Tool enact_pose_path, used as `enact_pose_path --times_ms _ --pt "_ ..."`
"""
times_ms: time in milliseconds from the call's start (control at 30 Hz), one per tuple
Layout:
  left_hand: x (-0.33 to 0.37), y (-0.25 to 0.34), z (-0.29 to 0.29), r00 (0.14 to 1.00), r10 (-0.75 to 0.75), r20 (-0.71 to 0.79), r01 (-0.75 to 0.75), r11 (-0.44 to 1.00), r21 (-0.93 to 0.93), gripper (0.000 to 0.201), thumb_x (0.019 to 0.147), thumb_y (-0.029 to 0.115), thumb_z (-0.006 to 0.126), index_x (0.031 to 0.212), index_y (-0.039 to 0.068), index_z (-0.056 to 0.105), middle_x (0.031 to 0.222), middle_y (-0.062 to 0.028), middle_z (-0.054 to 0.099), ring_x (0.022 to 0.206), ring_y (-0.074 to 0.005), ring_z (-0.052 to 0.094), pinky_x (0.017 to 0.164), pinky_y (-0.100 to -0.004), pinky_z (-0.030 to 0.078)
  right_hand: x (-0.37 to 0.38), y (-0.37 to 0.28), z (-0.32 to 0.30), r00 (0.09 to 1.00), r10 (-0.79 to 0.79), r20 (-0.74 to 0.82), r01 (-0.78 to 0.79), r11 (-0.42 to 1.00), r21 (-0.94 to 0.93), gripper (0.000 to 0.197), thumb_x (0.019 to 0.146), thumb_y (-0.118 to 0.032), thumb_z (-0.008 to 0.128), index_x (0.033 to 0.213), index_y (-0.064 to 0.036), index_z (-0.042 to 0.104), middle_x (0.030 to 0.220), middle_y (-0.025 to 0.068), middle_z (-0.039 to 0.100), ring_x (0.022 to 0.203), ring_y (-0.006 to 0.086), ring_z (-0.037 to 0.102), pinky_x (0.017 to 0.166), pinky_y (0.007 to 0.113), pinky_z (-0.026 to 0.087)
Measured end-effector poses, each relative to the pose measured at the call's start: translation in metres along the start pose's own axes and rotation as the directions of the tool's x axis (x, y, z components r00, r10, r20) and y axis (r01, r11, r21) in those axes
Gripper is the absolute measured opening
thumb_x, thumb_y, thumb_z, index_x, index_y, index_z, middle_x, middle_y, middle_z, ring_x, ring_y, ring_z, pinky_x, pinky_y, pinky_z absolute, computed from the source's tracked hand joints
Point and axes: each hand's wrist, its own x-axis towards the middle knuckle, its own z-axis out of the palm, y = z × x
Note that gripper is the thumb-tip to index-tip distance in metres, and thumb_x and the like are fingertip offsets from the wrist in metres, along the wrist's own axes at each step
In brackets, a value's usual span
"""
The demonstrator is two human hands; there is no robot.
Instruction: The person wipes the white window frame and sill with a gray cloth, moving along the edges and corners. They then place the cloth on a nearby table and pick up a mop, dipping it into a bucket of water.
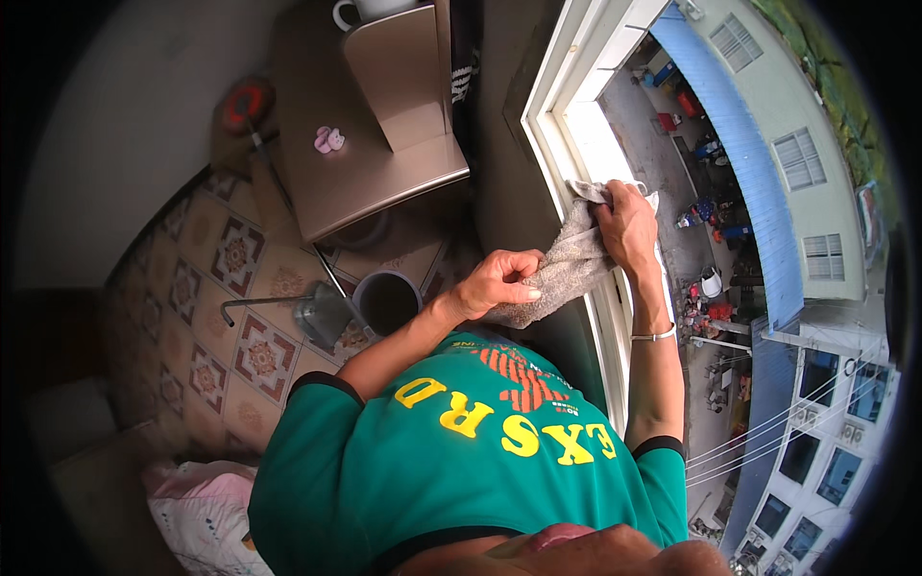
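Observation:
A grey-beige towel (pixel 569 274) is bunched between my two hands at the white window frame (pixel 555 144). My right hand (pixel 629 228) is closed on the towel's upper end, over the frame, with a bracelet on that wrist. Lower and to the left, my left hand (pixel 499 286) pinches the towel's edge between thumb and fingers. From there the cloth hangs down toward my green shirt (pixel 461 432). Part of the frame is hidden behind the towel and my right arm.
Beyond the window, a street (pixel 663 173) lies far below. On the left stands a brown cabinet (pixel 336 187) with a pink trinket (pixel 328 140). A grey bucket (pixel 419 288) and a dustpan (pixel 325 313) are on the tiled floor (pixel 206 278). Pale fabric (pixel 206 509) lies lower left.

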Motion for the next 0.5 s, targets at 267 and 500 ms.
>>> enact_pose_path --times_ms 267,500 --pt "0.028 0.019 0.0 0.966 0.192 -0.173 -0.197 0.98 -0.009 0.032 0.076 0.006 0.073 0.072 0.012 0.041 0.084 0.0046 0.044 0.077 -0.0034 0.04 0.066 -0.0218 0.035 0.065 -0.046 -0.023 0.967 -0.257 -0.005 0.256 0.962 0.094 0.049 0.079 -0.003 0.054 0.126 -0.0153 0.051 0.098 0.017 0.067 0.091 0.04 0.063 0.075 0.047 0.05" --pt "0.046 -0.011 -0.006 0.894 0.299 -0.334 -0.243 0.949 0.2 0.033 0.077 0.007 0.071 0.077 0.012 0.039 0.079 0.0064 0.034 0.072 -0.0033 0.034 0.062 -0.0212 0.032 0.096 -0.02 0.035 0.927 -0.33 0.18 0.341 0.939 -0.037 0.046 0.082 -0.005 0.049 0.127 -0.0156 0.046 0.087 0.0228 0.066 0.083 0.0451 0.062 0.071 0.053 0.047"
